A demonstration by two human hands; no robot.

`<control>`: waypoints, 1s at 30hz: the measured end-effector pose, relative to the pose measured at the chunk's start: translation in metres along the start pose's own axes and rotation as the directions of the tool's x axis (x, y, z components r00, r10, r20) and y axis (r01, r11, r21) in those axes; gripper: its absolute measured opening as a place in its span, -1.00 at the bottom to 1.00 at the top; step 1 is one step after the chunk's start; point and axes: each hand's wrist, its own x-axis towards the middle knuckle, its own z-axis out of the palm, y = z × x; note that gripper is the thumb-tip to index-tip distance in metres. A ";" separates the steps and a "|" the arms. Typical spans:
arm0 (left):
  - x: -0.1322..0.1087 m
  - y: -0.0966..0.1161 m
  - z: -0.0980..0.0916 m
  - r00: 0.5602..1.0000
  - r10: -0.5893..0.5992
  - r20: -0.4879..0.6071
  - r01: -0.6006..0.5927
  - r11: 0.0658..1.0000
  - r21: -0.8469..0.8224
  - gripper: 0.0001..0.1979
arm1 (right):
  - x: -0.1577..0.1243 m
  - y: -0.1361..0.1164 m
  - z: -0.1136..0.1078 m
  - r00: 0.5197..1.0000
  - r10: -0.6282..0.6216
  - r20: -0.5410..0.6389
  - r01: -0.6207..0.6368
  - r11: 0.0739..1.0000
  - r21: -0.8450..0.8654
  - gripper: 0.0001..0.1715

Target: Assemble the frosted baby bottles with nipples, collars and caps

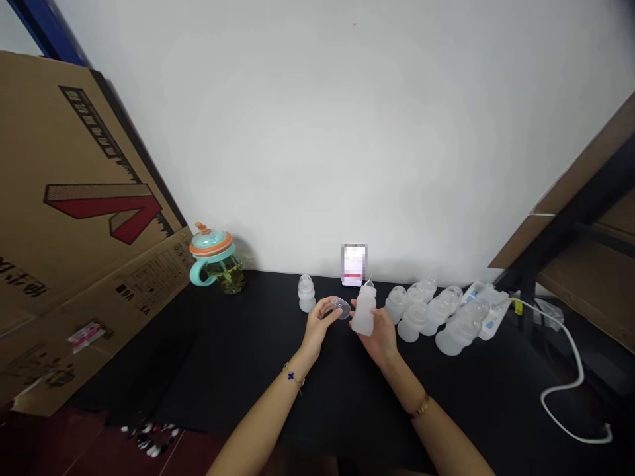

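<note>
My left hand (318,324) is closed on a clear dome-shaped bottle cap (340,308), pinched between thumb and fingers. In my right hand (381,337) is a frosted white baby bottle (364,311), tilted slightly, its teat end up and uncovered. The cap is apart from the bottle, just to its left. Behind my left hand a capped baby bottle (306,295) stands upright. To the right of my right hand stand several more capped baby bottles (413,321), close together.
A phone (354,265) with a lit screen leans on the wall. A lidded teal and orange jug (218,259) is at the back left, beside a large cardboard box (84,198). A white box (491,311) and a white cable (575,357) lie on the right of the black table (238,370).
</note>
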 end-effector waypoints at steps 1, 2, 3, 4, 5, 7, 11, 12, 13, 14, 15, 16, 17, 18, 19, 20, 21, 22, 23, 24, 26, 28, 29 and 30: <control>0.000 0.001 0.000 0.999 -0.041 0.009 0.041 0.997 -0.061 -0.58 | 0.000 0.000 0.000 1.000 -0.004 0.002 0.004 1.000 -0.005 -0.66; 0.000 0.001 0.000 0.996 -0.084 0.023 0.086 0.989 -0.122 -0.59 | 0.000 0.000 0.000 1.000 -0.007 0.002 0.007 1.000 -0.010 -0.65; 0.000 0.002 0.000 0.991 -0.125 0.039 0.130 0.975 -0.182 -0.60 | 0.000 0.001 -0.001 1.000 -0.007 0.003 0.007 1.000 -0.016 -0.65; 0.001 0.002 0.000 0.986 -0.160 0.056 0.168 0.957 -0.235 -0.62 | -0.001 0.001 -0.001 1.000 -0.006 0.001 0.006 1.000 -0.021 -0.66; 0.001 0.002 0.000 0.979 -0.190 0.072 0.202 0.939 -0.279 -0.63 | -0.001 0.001 -0.001 1.000 -0.003 -0.002 0.003 1.000 -0.024 -0.66; 0.002 0.002 0.000 0.966 -0.245 0.088 0.260 0.900 -0.349 -0.67 | -0.001 0.002 -0.001 1.000 0.008 -0.008 -0.008 1.000 -0.027 -0.66; 0.003 0.006 0.000 0.929 -0.363 0.065 0.352 0.819 -0.453 -0.71 | -0.002 0.003 0.000 0.999 0.029 -0.019 -0.029 0.999 -0.030 -0.65; 0.003 0.008 0.000 0.918 -0.391 0.064 0.373 0.800 -0.471 -0.71 | -0.002 0.003 0.001 0.999 0.032 -0.021 -0.033 0.999 -0.031 -0.65; 0.003 0.010 0.000 0.908 -0.413 0.074 0.395 0.782 -0.483 -0.71 | -0.003 0.003 0.002 0.999 0.035 -0.022 -0.036 0.999 -0.032 -0.66; 0.002 0.012 0.000 0.898 -0.431 0.093 0.418 0.764 -0.491 -0.69 | -0.003 0.002 0.002 0.999 0.038 -0.024 -0.039 0.999 -0.032 -0.66; 0.001 0.013 -0.001 0.888 -0.445 0.117 0.440 0.748 -0.497 -0.68 | -0.003 0.002 0.003 0.999 0.042 -0.026 -0.043 0.999 -0.030 -0.67; 0.000 0.014 -0.001 0.878 -0.457 0.145 0.464 0.732 -0.499 -0.66 | -0.004 0.002 0.003 0.999 0.045 -0.027 -0.045 0.999 -0.029 -0.67; -0.001 0.015 -0.001 0.868 -0.467 0.172 0.485 0.719 -0.499 -0.65 | -0.004 0.002 0.004 0.999 0.046 -0.029 -0.047 0.999 -0.028 -0.68; -0.002 0.015 -0.002 0.859 -0.474 0.194 0.503 0.708 -0.495 -0.63 | -0.004 0.002 0.004 0.999 0.046 -0.027 -0.047 0.998 -0.029 -0.69; -0.002 0.014 -0.002 0.852 -0.479 0.214 0.517 0.702 -0.489 -0.61 | -0.004 0.002 0.004 0.999 0.047 -0.021 -0.048 0.998 -0.032 -0.69; -0.003 0.013 -0.003 0.847 -0.481 0.227 0.526 0.700 -0.482 -0.59 | -0.004 0.002 0.004 0.999 0.044 -0.012 -0.045 0.998 -0.039 -0.69; -0.003 0.013 -0.003 0.844 -0.482 0.234 0.532 0.701 -0.476 -0.57 | -0.004 0.002 0.004 0.999 0.041 -0.002 -0.041 0.998 -0.049 -0.69; -0.003 0.012 -0.003 0.842 -0.485 0.237 0.536 0.700 -0.471 -0.55 | -0.004 0.002 0.003 0.999 0.036 0.008 -0.036 0.998 -0.060 -0.69; -0.003 0.012 -0.002 0.840 -0.490 0.235 0.539 0.699 -0.470 -0.55 | -0.004 0.002 0.003 0.999 0.032 0.017 -0.031 0.997 -0.072 -0.69; -0.003 0.011 -0.002 0.837 -0.495 0.233 0.542 0.696 -0.471 -0.54 | -0.004 0.003 0.003 0.999 0.030 0.023 -0.028 0.996 -0.083 -0.69; -0.003 0.012 -0.001 0.831 -0.508 0.226 0.550 0.688 -0.474 -0.55 | -0.004 0.003 0.004 0.999 0.034 0.024 -0.031 0.995 -0.090 -0.71; -0.004 0.013 0.000 0.827 -0.516 0.222 0.554 0.685 -0.473 -0.55 | -0.004 0.003 0.005 0.999 0.046 0.019 -0.045 0.996 -0.077 -0.73; -0.004 0.013 0.001 0.827 -0.517 0.219 0.554 0.687 -0.470 -0.56 | -0.004 0.003 0.005 0.998 0.053 0.016 -0.052 0.996 -0.066 -0.73; -0.004 0.013 0.001 0.829 -0.515 0.217 0.551 0.691 -0.468 -0.57 | -0.004 0.003 0.006 0.998 0.058 0.015 -0.057 0.997 -0.057 -0.73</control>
